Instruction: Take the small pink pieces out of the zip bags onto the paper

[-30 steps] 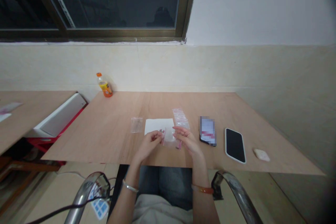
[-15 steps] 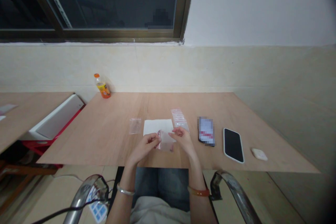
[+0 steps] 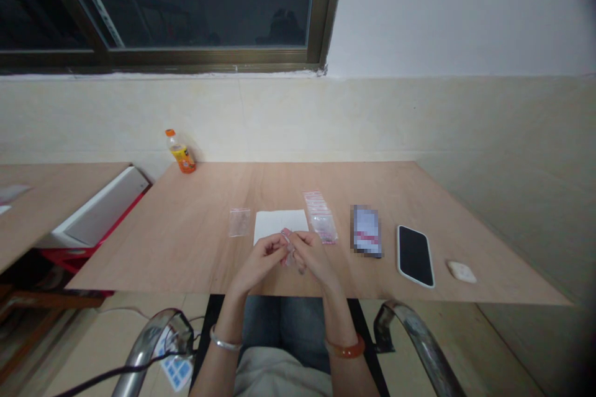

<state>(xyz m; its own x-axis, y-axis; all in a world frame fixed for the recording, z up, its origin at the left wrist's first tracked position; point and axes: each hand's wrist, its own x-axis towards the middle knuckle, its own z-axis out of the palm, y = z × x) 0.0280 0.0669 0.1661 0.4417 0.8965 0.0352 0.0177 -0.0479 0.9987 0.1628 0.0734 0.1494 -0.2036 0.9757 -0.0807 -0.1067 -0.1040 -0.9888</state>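
Note:
My left hand (image 3: 259,260) and my right hand (image 3: 311,255) meet over the near edge of the wooden table (image 3: 195,248). Their fingertips pinch a small clear plastic bag (image 3: 288,255) with something pink in it. Most of the bag is hidden by the fingers. Just beyond the hands lies a white sheet of paper (image 3: 279,222). A pile of small clear bags with pink strips (image 3: 320,216) sits to the right of the paper. One more clear bag (image 3: 239,222) lies flat to the left of it.
A blurred card or phone (image 3: 367,231), a black phone (image 3: 415,255) and a small white case (image 3: 462,272) lie to the right. An orange drink bottle (image 3: 179,152) stands at the back left by the wall. A chrome chair arm (image 3: 414,341) is below.
My right hand has moved left and closer to my left hand. The bag, spread between the hands before, is now bunched up between the fingertips.

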